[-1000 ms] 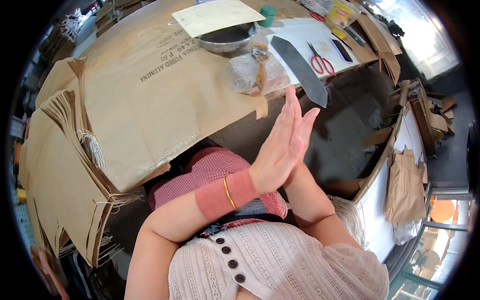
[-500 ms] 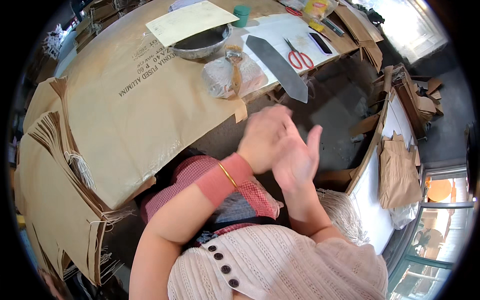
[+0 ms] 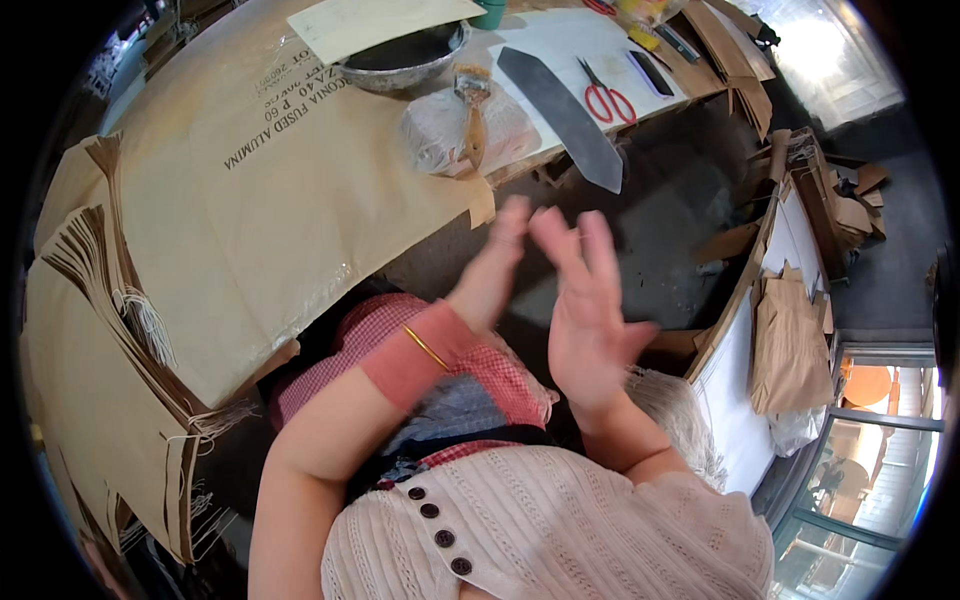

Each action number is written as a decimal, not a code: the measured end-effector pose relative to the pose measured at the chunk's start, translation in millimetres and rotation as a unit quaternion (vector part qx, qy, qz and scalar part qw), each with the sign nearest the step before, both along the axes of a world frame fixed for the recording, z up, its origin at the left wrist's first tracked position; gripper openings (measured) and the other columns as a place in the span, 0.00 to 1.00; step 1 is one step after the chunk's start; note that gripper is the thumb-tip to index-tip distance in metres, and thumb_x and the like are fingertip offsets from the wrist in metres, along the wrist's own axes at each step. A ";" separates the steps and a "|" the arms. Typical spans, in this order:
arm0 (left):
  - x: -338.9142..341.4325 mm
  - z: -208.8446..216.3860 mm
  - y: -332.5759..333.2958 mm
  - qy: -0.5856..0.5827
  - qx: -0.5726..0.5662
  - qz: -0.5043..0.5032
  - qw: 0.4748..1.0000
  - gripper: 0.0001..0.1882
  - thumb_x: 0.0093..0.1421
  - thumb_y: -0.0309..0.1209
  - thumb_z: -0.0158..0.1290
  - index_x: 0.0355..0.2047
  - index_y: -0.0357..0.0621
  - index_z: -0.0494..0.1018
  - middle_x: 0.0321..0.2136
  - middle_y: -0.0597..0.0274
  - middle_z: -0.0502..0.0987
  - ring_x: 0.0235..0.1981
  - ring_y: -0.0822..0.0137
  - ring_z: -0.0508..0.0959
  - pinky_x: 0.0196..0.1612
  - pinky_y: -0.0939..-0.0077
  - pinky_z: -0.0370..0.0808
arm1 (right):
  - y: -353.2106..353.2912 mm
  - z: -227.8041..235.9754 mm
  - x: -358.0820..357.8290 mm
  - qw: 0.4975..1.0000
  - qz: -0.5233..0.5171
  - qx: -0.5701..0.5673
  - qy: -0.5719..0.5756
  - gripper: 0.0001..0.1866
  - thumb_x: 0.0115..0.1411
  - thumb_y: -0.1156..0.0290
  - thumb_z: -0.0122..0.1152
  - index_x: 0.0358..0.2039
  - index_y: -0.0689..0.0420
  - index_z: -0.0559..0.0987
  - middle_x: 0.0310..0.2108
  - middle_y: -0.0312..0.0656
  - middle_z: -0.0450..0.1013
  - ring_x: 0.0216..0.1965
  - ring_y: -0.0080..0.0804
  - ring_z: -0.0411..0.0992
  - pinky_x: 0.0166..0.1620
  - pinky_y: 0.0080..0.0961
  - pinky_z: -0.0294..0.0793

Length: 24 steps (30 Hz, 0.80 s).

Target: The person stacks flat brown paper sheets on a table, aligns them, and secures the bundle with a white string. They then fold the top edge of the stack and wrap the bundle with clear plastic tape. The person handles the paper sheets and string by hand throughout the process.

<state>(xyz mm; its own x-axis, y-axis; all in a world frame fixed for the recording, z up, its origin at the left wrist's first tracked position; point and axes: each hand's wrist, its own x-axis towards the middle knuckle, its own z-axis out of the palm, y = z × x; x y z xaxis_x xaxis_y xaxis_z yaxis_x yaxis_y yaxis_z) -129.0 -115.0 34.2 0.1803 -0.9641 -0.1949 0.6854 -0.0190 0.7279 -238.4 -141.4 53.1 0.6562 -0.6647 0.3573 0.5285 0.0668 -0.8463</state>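
Note:
My left hand (image 3: 490, 270) is raised in front of my lap, its fingers stretched upward and a little blurred. A pink cuff and a gold bangle circle that wrist. Just to its right, my right hand (image 3: 583, 315) is spread with its palm showing and its thumb out to the side. A narrow gap parts the two hands, and neither holds anything. Beyond them, at the table's edge, a wooden-handled brush (image 3: 473, 115) lies on a plastic-wrapped bundle (image 3: 425, 130). A grey pointed flat strip (image 3: 565, 115) rests to the right of the bundle.
Brown paper (image 3: 250, 230) covers the table. On it stands a dark-filled bowl (image 3: 405, 75), partly under a pale board (image 3: 375, 25). Red-handled scissors (image 3: 608, 104) and a phone (image 3: 650, 74) lie at the far right. Stacked brown paper sacks (image 3: 110, 370) with strings hang at left; a brown bag (image 3: 792, 345) sits at right.
My hands were together, left over right; now they have come apart, with the fingers spread. The view has shifted slightly, so the table things sit higher.

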 end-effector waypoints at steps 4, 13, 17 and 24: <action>-31.8 15.6 25.4 -0.316 -0.259 0.044 0.912 0.34 0.64 0.49 0.36 0.63 0.41 0.49 0.65 0.53 0.45 0.66 0.58 0.43 0.65 0.57 0.43 | -11.9 -3.6 36.3 0.972 -0.103 0.176 0.116 0.43 0.60 0.36 0.32 0.64 0.58 0.49 0.65 0.49 0.46 0.67 0.42 0.43 0.65 0.37 0.37; 53.0 10.0 34.5 -0.777 -0.070 0.173 0.601 0.23 0.54 0.31 0.55 0.49 0.35 0.67 0.43 0.50 0.72 0.47 0.51 0.71 0.51 0.59 0.66 | -20.8 23.7 26.9 0.892 0.126 0.396 -0.180 0.48 0.55 0.29 0.30 0.65 0.54 0.46 0.67 0.44 0.42 0.68 0.38 0.38 0.67 0.38 0.35; 64.4 11.6 60.6 -0.624 -0.066 0.179 0.758 0.13 0.47 0.23 0.59 0.34 0.38 0.73 0.28 0.55 0.74 0.27 0.59 0.75 0.33 0.69 0.70 | -19.5 32.8 39.7 0.886 0.159 0.377 -0.220 0.46 0.57 0.33 0.33 0.65 0.56 0.45 0.67 0.45 0.39 0.68 0.39 0.36 0.68 0.39 0.32; 47.1 44.4 72.8 -0.557 -0.104 0.227 0.793 0.07 0.45 0.22 0.61 0.26 0.39 0.75 0.22 0.59 0.72 0.19 0.66 0.71 0.23 0.76 0.68 | -11.1 36.7 59.0 0.881 0.188 0.377 -0.214 0.47 0.57 0.33 0.37 0.65 0.56 0.44 0.67 0.46 0.39 0.68 0.40 0.35 0.67 0.40 0.34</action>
